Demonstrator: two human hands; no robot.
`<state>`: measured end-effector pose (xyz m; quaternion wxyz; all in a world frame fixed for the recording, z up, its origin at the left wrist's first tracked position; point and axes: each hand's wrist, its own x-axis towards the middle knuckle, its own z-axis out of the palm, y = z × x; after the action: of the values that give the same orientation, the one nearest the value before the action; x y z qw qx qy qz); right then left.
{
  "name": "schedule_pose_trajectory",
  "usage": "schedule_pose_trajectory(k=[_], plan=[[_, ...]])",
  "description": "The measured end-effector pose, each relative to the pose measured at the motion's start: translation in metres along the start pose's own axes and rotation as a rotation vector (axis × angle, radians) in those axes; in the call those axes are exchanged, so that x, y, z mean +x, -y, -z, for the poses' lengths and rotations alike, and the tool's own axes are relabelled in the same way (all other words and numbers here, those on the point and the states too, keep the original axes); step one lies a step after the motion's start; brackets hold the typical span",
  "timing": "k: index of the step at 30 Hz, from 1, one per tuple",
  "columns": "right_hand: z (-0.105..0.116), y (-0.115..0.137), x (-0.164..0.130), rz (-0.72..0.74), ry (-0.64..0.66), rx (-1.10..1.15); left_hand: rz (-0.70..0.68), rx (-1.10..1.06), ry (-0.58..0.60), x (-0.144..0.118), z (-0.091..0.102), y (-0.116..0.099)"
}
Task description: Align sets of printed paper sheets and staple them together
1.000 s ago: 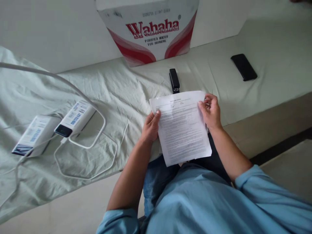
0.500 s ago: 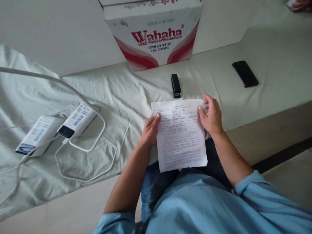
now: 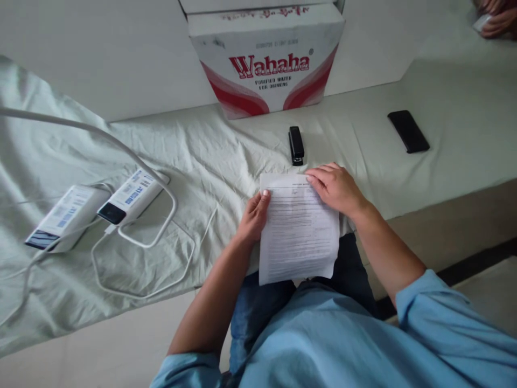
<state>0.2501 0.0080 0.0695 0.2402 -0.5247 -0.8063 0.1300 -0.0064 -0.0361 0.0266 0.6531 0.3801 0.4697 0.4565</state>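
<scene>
Pale green cloth (image 3: 456, 161): spread over the long surface before the person, wrinkled at the left.
Wahaha purified-water carton (image 3: 270, 62): upright at the back of the cloth, in front of a white wall (image 3: 133, 59).
Printed sheet (image 3: 297, 231): text side up at the cloth's near edge, its lower part over the jeans (image 3: 258, 302); whether one page or several, I cannot tell.
Right hand (image 3: 337, 186): over the sheet's upper right corner, fingers close together along the top edge; I cannot tell whether they pinch it.
Left hand (image 3: 255, 215): clamped on the sheet's left edge, thumb on the printed face.
Co-worker's hands (image 3: 501, 22): far upper right, at a small white object (image 3: 481, 22).
White power banks (image 3: 133, 191): two, side by side at the left, among white cables (image 3: 92, 127).
Black smartphone (image 3: 409, 131): flat on the cloth, right of the carton.
Black stapler (image 3: 296, 145): between carton and sheet, near the sheet's top edge.
</scene>
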Motion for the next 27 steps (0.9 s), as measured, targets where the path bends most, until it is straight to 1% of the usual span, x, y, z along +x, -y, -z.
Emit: schedule_pose_trajectory(k=[3, 6, 8, 11, 13, 15, 16, 17, 19, 21, 24, 27], plan=[[0.001, -0.012, 0.005, -0.066, 0.081, 0.156, 0.036, -0.020, 0.005, -0.001, -0.001, -0.001], [0.001, -0.020, 0.009, -0.094, 0.146, 0.259, 0.081, -0.037, 0.029, 0.000, -0.001, -0.009], [0.002, -0.023, 0.014, -0.087, 0.178, 0.278, 0.037, 0.032, 0.027, 0.005, -0.001, -0.018], [0.008, -0.029, 0.022, -0.077, 0.223, 0.294, -0.056, 0.290, -0.059, 0.023, -0.002, -0.034], [0.012, -0.035, 0.029, -0.065, 0.248, 0.300, -0.139, 0.522, -0.092, 0.041, -0.004, -0.042], [0.014, -0.043, 0.037, -0.057, 0.255, 0.304, -0.204, 0.734, -0.019, 0.061, -0.008, -0.045], [0.013, -0.048, 0.040, -0.058, 0.253, 0.307, -0.230, 0.795, 0.008, 0.072, -0.010, -0.046], [0.012, -0.053, 0.044, -0.060, 0.248, 0.307, -0.255, 0.830, 0.008, 0.081, -0.012, -0.045], [0.008, -0.064, 0.050, -0.054, 0.230, 0.278, -0.305, 0.857, -0.024, 0.098, -0.016, -0.041], [0.002, -0.074, 0.055, -0.021, 0.206, 0.196, -0.352, 0.879, -0.066, 0.111, -0.019, -0.035], [-0.007, -0.087, 0.058, 0.039, 0.170, 0.073, -0.368, 0.935, -0.136, 0.120, -0.022, -0.028], [-0.013, -0.093, 0.059, 0.069, 0.130, 0.050, -0.385, 0.963, -0.173, 0.121, -0.020, -0.025]])
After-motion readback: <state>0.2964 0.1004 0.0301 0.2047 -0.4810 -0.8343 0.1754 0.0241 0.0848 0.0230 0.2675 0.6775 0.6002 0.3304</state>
